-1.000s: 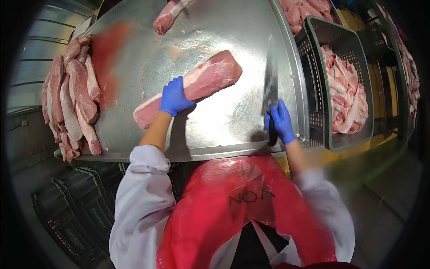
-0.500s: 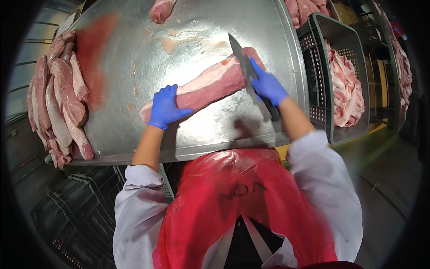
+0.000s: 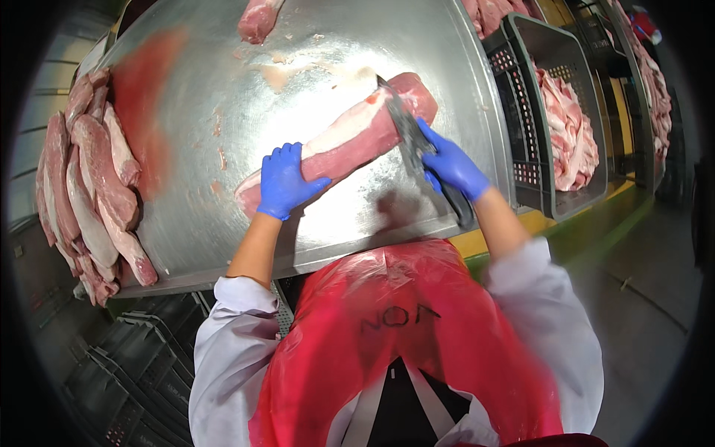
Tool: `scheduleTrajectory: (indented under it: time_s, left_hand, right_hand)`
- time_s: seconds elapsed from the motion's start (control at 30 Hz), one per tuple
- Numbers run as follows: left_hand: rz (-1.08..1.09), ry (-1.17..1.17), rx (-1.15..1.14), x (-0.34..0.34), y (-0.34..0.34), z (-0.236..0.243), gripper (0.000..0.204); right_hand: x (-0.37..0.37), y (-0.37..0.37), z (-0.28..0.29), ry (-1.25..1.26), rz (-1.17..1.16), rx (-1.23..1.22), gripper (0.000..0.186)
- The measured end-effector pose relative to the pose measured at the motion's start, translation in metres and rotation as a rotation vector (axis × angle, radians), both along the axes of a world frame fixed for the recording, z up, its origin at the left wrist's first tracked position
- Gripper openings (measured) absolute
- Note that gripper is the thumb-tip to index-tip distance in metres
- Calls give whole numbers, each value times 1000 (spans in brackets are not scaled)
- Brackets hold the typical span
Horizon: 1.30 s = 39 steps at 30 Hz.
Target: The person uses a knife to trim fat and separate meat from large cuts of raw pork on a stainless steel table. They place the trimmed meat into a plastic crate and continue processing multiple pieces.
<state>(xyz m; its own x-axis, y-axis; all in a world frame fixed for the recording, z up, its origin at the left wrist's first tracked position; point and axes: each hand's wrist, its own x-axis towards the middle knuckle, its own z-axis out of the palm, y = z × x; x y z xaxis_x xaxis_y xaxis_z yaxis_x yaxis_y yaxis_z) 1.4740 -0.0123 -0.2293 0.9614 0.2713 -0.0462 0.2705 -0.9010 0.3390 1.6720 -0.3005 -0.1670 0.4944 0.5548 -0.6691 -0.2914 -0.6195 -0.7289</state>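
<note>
A: Where is the long cut of meat (image 3: 350,141) lying?

B: It is lying on the steel table (image 3: 194,223), running diagonally from the near left to the far right. A pale band of fat is showing along its upper side.

A: What is the left hand (image 3: 285,181) doing?

B: The left hand, in a blue glove, is resting palm down on the near end of the cut. Its grip is spread, with the fingers lying flat across the meat and pressing on it rather than closing round it.

A: And the right hand (image 3: 452,165)?

B: The right hand, also gloved in blue, is holding a knife (image 3: 417,145). Its grip is pressed together round the dark handle, the end of which is sticking out below the hand toward the table edge. The blade is lying across the far end of the cut, touching its top surface.

A: What is surrounding the work area?

B: A pile of meat pieces (image 3: 89,194) is sitting along the left edge of the table, well apart from the hands. Another piece (image 3: 257,18) is lying at the far edge. A dark plastic crate (image 3: 532,97) is standing just beside the table on the right, holding pale meat trimmings (image 3: 570,127). Red smears and small scraps are marking the table surface. The person is wearing a red apron (image 3: 402,335) over white sleeves.
</note>
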Motion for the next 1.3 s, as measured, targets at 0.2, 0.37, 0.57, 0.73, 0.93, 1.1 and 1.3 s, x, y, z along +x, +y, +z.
scheduleTrajectory:
  time_s: [0.2,0.37,0.57,0.73,0.93,1.1,1.3]
  left_hand:
    - [-2,164,47,16,-3,9,78]
    - [14,-42,-12,111,-51,45,71]
    - [58,371,-26,217,-114,51,41]
    - [160,214,-85,228,-105,31,36]
    - [285,61,-262,223,-123,23,36]
    - [195,61,-204,225,-124,39,31]
    - [132,118,-199,231,-111,32,30]
  right_hand:
    - [-32,-43,33,176,-20,89,76]
    - [-31,-117,38,45,-227,233,80]
    - [37,-81,-23,-76,-464,371,81]
    - [60,-38,-52,-51,-306,382,79]
    - [65,-52,-38,37,97,294,76]
    - [63,-60,-44,-40,236,270,80]
    - [59,-72,-25,51,271,284,81]
